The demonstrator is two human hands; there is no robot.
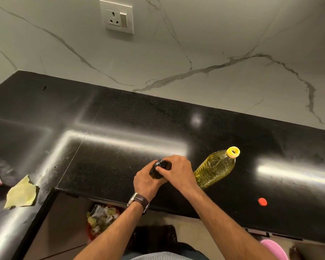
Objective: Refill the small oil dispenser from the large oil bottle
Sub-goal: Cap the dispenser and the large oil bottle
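The small oil dispenser (157,168) is a dark bottle with a black top, standing on the black counter (120,128) near its front edge. My left hand (145,180) grips its body from the near side. My right hand (178,170) curls over its black top, fingers wrapped round it. The large oil bottle (215,168), clear plastic with yellow oil and an uncapped yellow neck, stands upright just right of my right hand. A red cap (262,201) lies on the counter further right, near the front edge.
A crumpled yellow-green cloth (22,194) lies at the counter's left corner. A waste bin (101,218) with scraps sits on the floor below the counter edge. A wall socket (116,16) is on the marble backsplash. A pink object (274,249) is at bottom right.
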